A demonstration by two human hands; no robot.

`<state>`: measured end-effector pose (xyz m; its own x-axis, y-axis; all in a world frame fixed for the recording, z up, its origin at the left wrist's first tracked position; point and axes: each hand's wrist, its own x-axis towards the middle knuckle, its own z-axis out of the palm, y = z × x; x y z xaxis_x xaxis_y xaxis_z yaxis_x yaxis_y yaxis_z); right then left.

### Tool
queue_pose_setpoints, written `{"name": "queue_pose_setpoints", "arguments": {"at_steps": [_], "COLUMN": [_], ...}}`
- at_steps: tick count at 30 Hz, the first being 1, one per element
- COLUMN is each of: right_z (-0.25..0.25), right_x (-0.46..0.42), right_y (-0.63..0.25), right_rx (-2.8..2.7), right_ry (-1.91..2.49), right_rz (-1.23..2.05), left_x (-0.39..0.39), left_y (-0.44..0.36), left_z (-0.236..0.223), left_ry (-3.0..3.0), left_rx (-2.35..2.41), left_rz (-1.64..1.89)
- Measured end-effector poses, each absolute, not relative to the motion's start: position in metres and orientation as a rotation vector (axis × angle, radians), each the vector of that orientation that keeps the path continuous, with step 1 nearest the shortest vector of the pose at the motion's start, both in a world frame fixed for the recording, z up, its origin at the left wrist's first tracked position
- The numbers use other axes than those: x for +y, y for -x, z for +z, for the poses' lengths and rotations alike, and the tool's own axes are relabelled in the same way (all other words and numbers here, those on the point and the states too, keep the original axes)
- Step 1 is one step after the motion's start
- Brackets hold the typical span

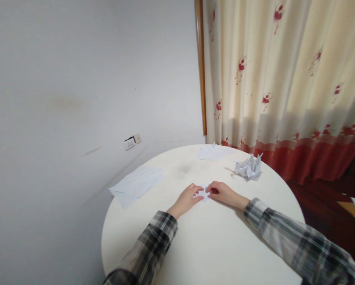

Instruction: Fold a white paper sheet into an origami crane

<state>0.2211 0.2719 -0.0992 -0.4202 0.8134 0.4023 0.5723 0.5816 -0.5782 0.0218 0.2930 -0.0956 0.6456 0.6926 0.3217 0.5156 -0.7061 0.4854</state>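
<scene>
A small piece of white paper [206,194] lies on the round white table between my two hands. My left hand [188,199] holds its left side, thumb and forefinger curved apart around the near and far edges. On the right side, my right hand [224,193] has its fingers bent in a pinch at the paper's edge. Part of the paper is covered by the fingers, so its exact folds cannot be made out. Right of and beyond my right hand sits a cluster of folded white paper shapes [249,168] with pointed tips.
White paper sheets [140,181] lie at the table's left edge. More paper pieces [211,152] rest near the far rim of the table [213,249]. A wall with a socket [130,143] stands at the left, and a flowered curtain [272,79] hangs behind.
</scene>
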Motion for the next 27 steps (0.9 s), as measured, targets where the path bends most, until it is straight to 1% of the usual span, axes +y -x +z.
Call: {"name": "queue_pose_setpoints", "arguments": {"at_steps": [27], "right_z": [-0.0917], "right_x": [0.2681], "right_y": [-0.2207], "right_rx": [-2.190], "right_ry": [1.095], "right_rz": [0.431], "left_x": [0.2947], "left_y": [-0.0231], "left_z": [-0.0964], "left_ry": [-2.504], "left_rx": [0.956], "left_rz": [0.725]}}
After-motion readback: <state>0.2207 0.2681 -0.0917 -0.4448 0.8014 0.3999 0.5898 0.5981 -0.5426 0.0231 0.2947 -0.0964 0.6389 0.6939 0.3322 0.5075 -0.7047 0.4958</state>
